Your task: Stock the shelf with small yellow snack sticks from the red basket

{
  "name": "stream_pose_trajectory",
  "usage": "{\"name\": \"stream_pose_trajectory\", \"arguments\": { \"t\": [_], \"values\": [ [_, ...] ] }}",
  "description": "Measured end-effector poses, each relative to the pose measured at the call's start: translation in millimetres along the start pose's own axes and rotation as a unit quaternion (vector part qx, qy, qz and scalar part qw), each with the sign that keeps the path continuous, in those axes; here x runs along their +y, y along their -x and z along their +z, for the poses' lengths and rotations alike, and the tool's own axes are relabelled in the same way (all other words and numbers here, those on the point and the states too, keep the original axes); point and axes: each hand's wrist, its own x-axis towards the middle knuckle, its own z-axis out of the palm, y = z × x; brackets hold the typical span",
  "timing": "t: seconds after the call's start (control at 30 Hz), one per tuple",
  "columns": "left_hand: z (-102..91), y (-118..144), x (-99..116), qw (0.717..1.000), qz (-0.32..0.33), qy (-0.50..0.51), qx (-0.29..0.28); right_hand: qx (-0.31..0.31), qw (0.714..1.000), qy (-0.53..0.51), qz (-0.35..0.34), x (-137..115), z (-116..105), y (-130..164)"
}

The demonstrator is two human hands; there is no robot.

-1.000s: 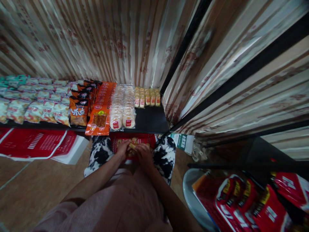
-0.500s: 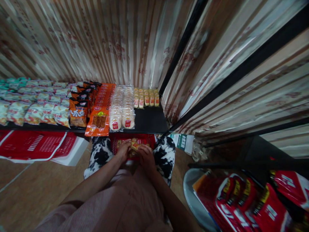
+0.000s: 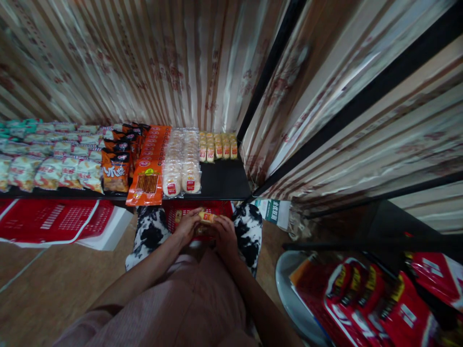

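Note:
My left hand (image 3: 188,225) and my right hand (image 3: 224,233) are together over a red basket (image 3: 221,208) on the floor between my knees. Both hold small yellow snack packs (image 3: 207,217) just above the basket. More of these yellow packs (image 3: 218,146) stand in a short row at the back right of a black shelf (image 3: 224,180) right in front of me. My fingers cover most of the held packs.
The shelf also carries round white rice-cracker packs (image 3: 182,164), orange packs (image 3: 150,164), dark chip bags (image 3: 117,166) and pale bags (image 3: 47,164). A second red basket (image 3: 54,219) lies under the shelf at left. Red bags (image 3: 365,299) fill a bin at lower right. Striped curtains hang behind.
My hands have lifted slightly out of the basket with the yellow packs between them. The view has tilted down a little.

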Motion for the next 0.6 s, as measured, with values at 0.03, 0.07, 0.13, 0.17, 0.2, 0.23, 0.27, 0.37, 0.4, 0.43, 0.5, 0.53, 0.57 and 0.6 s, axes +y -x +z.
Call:
{"name": "stream_pose_trajectory", "arguments": {
  "t": [0.03, 0.07, 0.13, 0.17, 0.2, 0.23, 0.27, 0.37, 0.4, 0.43, 0.5, 0.53, 0.57, 0.6],
  "values": [
    [1.0, 1.2, 0.3, 1.000, -0.004, 0.001, -0.009, 0.002, 1.000, 0.003, 0.005, 0.6, -0.4, -0.2],
    [1.9, 2.2, 0.2, 1.000, -0.011, 0.002, -0.017, 0.005, 1.000, 0.005, 0.008, 1.1, -0.8, -0.5],
    [3.8, 3.4, -0.5, 0.999, -0.023, 0.006, -0.028, 0.011, 1.000, 0.006, 0.011, 1.9, -1.4, -1.3],
    [4.8, 3.8, -1.0, 0.999, -0.023, 0.011, -0.031, 0.014, 1.000, 0.005, 0.010, 2.2, -1.7, -1.8],
    [5.8, 3.9, -1.4, 0.999, -0.022, 0.016, -0.032, 0.017, 1.000, 0.004, 0.011, 2.4, -2.2, -2.4],
    [6.9, 4.0, -1.7, 0.999, -0.021, 0.020, -0.032, 0.020, 1.000, 0.004, 0.013, 2.6, -2.7, -3.1],
    [8.0, 4.1, -1.7, 0.999, -0.020, 0.022, -0.030, 0.024, 1.000, 0.005, 0.017, 2.6, -3.3, -3.9],
    [11.7, 4.9, -0.4, 0.999, -0.018, 0.022, -0.024, 0.040, 0.999, 0.017, 0.029, 2.9, -5.2, -6.5],
    [13.0, 5.3, 0.2, 0.999, -0.017, 0.022, -0.023, 0.046, 0.998, 0.022, 0.030, 3.1, -5.7, -7.5],
    [14.3, 5.8, 0.8, 0.999, -0.014, 0.020, -0.023, 0.054, 0.998, 0.027, 0.031, 3.5, -6.0, -8.4],
    [16.4, 6.4, 1.2, 0.999, -0.011, 0.017, -0.028, 0.073, 0.996, 0.037, 0.037, 4.3, -6.3, -10.3],
    [17.2, 6.5, 1.0, 0.999, -0.007, 0.013, -0.033, 0.080, 0.995, 0.038, 0.044, 4.6, -6.2, -11.2],
    [17.9, 6.4, 0.5, 0.999, -0.002, 0.010, -0.039, 0.085, 0.994, 0.034, 0.053, 4.8, -6.2, -12.2],
    [18.5, 6.1, -0.1, 0.999, 0.005, 0.006, -0.045, 0.088, 0.994, 0.027, 0.064, 4.9, -6.1, -13.1]
  ]
}}
